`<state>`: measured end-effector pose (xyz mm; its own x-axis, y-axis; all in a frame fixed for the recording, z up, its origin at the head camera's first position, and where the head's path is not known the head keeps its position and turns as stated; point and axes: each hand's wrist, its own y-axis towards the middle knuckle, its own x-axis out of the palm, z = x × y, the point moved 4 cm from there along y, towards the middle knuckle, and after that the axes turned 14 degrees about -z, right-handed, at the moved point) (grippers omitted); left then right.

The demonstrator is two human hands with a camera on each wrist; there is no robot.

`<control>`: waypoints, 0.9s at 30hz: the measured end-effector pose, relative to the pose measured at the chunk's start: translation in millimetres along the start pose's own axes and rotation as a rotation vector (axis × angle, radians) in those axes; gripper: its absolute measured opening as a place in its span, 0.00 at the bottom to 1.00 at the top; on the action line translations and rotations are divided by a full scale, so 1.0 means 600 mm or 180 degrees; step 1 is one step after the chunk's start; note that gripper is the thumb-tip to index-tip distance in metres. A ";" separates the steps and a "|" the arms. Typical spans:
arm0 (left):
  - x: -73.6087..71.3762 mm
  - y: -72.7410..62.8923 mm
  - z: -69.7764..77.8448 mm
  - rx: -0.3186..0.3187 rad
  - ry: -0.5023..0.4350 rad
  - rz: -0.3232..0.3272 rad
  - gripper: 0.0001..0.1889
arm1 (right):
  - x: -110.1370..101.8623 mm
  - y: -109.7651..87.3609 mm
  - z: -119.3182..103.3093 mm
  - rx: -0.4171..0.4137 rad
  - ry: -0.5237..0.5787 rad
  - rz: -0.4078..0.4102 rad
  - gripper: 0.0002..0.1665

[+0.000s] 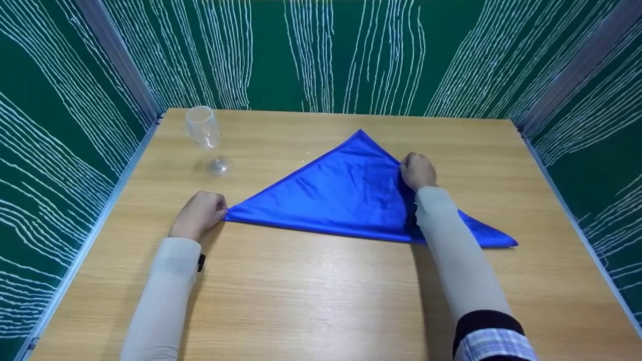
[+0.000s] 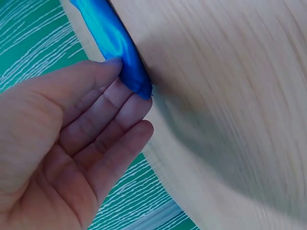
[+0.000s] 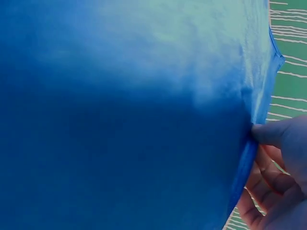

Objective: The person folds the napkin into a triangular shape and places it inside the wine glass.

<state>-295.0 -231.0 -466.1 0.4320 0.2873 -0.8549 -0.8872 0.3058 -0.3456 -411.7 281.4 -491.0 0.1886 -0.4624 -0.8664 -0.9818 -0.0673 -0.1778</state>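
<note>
A shiny blue cloth, folded into a triangle, lies on the wooden table with its peak toward the back wall and its long fold facing me. At its left corner my left hand pinches the tip; in the left wrist view the thumb presses the blue cloth against the fingers. My right hand reaches over the cloth and grips its right sloping edge below the peak. In the right wrist view, thumb and fingers pinch that edge. The right forearm hides part of the cloth near its right corner.
A clear stemmed glass stands upright at the back left of the wooden table. Green walls with white wavy lines rise behind the table and along both sides, with grey posts at the back corners.
</note>
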 end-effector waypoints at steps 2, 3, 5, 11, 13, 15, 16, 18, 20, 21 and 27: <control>0.002 0.001 -0.001 -0.0010 0.0036 0.0017 0.07 | 0.000 -0.001 -0.001 -0.0046 -0.0023 0.0143 0.13; 0.003 0.002 -0.001 -0.0012 0.0055 0.0030 0.07 | -0.001 -0.001 -0.001 -0.0057 -0.0025 0.0221 0.13; 0.004 0.004 -0.001 -0.0038 0.0074 0.0046 0.07 | -0.003 -0.001 -0.003 -0.0050 0.0001 0.0368 0.13; 0.006 0.008 0.000 -0.0120 0.0109 0.0094 0.08 | -0.005 -0.003 -0.006 0.0029 0.0038 0.0302 0.17; 0.005 0.009 0.002 -0.0116 0.0123 0.0110 0.08 | -0.003 -0.004 -0.004 0.0063 0.0034 0.0125 0.19; 0.005 0.010 0.002 -0.0127 0.0100 0.0095 0.07 | -0.003 -0.006 0.000 0.0097 0.0034 -0.0011 0.20; 0.006 0.010 0.002 -0.0143 0.0086 0.0073 0.06 | -0.003 -0.007 0.002 0.0110 0.0041 -0.0037 0.20; 0.007 0.011 0.001 -0.0193 0.0057 0.0019 0.05 | -0.004 -0.007 0.004 0.0111 0.0063 -0.0008 0.20; 0.008 0.011 -0.001 -0.0239 0.0050 -0.0028 0.05 | -0.006 -0.007 0.003 0.0066 0.0104 0.0130 0.19; 0.009 0.011 -0.001 -0.0254 0.0057 -0.0043 0.06 | -0.007 -0.006 0.002 0.0034 0.0125 0.0209 0.19; 0.009 0.013 0.001 -0.0208 0.0065 -0.0037 0.04 | -0.004 -0.003 0.000 -0.0082 0.0057 0.0300 0.18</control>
<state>-299.6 -226.8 -473.2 0.4397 0.2652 -0.8581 -0.8910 0.2488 -0.3797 -410.2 282.7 -488.5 0.0952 -0.4834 -0.8702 -0.9955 -0.0453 -0.0837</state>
